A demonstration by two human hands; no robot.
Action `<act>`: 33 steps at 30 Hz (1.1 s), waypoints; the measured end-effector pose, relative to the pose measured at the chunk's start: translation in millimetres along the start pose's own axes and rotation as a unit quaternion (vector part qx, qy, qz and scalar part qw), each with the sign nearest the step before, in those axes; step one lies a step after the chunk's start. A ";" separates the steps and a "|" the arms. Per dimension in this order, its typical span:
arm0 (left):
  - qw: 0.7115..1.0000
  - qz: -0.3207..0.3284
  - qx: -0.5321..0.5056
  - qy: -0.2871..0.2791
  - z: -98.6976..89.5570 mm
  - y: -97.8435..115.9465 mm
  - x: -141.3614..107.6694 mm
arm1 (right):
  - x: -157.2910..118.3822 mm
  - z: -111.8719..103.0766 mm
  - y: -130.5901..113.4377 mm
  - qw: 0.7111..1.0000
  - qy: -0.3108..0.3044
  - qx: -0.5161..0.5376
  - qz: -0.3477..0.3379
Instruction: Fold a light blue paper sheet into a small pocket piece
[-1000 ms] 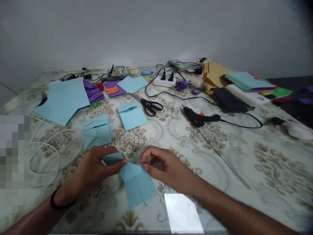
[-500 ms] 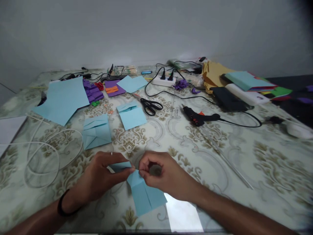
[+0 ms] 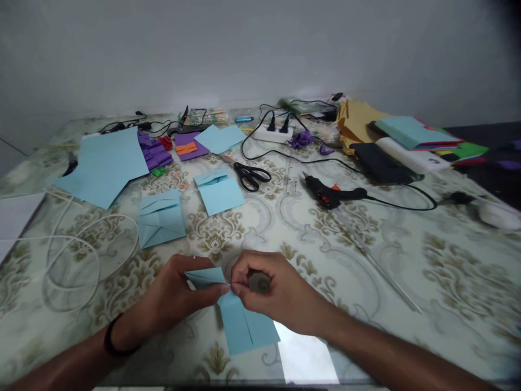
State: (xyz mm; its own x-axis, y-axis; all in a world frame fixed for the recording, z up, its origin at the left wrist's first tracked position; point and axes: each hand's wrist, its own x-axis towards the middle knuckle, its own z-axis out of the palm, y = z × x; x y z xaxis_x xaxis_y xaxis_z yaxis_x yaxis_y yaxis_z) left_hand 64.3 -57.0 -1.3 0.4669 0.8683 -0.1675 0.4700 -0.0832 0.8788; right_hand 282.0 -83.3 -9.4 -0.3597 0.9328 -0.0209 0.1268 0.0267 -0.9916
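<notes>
A creased piece of light blue paper [image 3: 249,330] is between my hands at the table's near edge. My left hand [image 3: 179,288] pinches its upper left part, where a folded flap stands up between thumb and fingers. Thumb and forefinger of my right hand [image 3: 266,288] are pressed together at the paper's upper edge, close to the left thumb tip. The paper's lower part, with a crease down its middle, hangs toward me. Beyond my hands lie a folded blue paper piece [image 3: 163,220] and a second folded blue piece [image 3: 222,194].
Black-handled scissors [image 3: 251,176] and a black glue gun [image 3: 329,193] lie farther back. A clear stick [image 3: 382,271] is at right, a white cable loop [image 3: 95,250] at left. Large blue paper [image 3: 108,163], a power strip [image 3: 272,133] and brown paper [image 3: 358,122] are behind.
My left hand has moved slightly right, closer to the right fingertips, and the flap it holds has shifted with it. The right hand has barely moved.
</notes>
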 end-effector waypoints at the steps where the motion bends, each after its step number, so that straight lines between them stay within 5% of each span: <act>1: 1.000 -0.001 0.001 -0.012 0.6 1.8 -0.3 | 0.0 0.0 -0.1 1.000 -0.002 0.002 -0.001; 15: 0.996 -0.003 -0.061 0.067 -20.7 5.9 3.4 | 3.4 -20.9 -0.1 0.999 0.022 0.023 0.039; 20: 0.987 -0.044 -0.130 0.088 -13.4 -3.4 7.9 | 0.0 -26.6 -0.2 0.999 0.025 0.005 0.020; 26: 0.990 -0.054 -0.065 0.116 -9.7 -7.3 8.5 | -5.1 -19.9 -0.5 0.997 -0.017 -0.047 -0.066; 33: 0.979 -0.096 -0.144 0.105 -7.4 -2.7 7.3 | -0.5 -16.9 0.8 0.986 -0.020 -0.150 -0.065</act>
State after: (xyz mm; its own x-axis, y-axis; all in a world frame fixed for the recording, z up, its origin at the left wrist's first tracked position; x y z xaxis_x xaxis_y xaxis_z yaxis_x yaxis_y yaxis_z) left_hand 61.0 -46.8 -1.6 0.2118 0.9387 -0.2720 0.2879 0.2060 0.9352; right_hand 297.9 -77.7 -8.0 -0.4262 0.8999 0.0925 0.3434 0.2555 -0.9038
